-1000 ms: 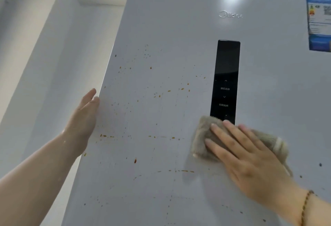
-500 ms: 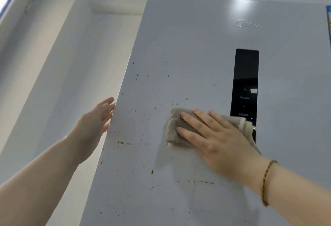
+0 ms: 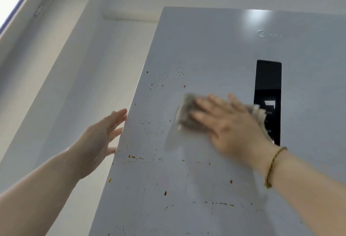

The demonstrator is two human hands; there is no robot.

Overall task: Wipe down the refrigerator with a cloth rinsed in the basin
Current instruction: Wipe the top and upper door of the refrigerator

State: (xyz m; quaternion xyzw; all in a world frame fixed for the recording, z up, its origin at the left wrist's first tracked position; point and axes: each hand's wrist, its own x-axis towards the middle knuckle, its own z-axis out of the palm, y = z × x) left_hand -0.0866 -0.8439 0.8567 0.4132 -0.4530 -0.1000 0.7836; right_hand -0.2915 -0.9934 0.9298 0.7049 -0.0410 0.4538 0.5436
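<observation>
My right hand [image 3: 230, 129] has swept the cloth [image 3: 185, 115] from under the black panel [image 3: 268, 86] toward nine o'clock; my left hand [image 3: 97, 138] has spread its fingers.

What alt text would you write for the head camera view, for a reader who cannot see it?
A person's right hand presses a grey-beige cloth flat against a pale refrigerator door dotted with brown spots, beside its black control panel. The open left hand is at the door's left edge.
</observation>
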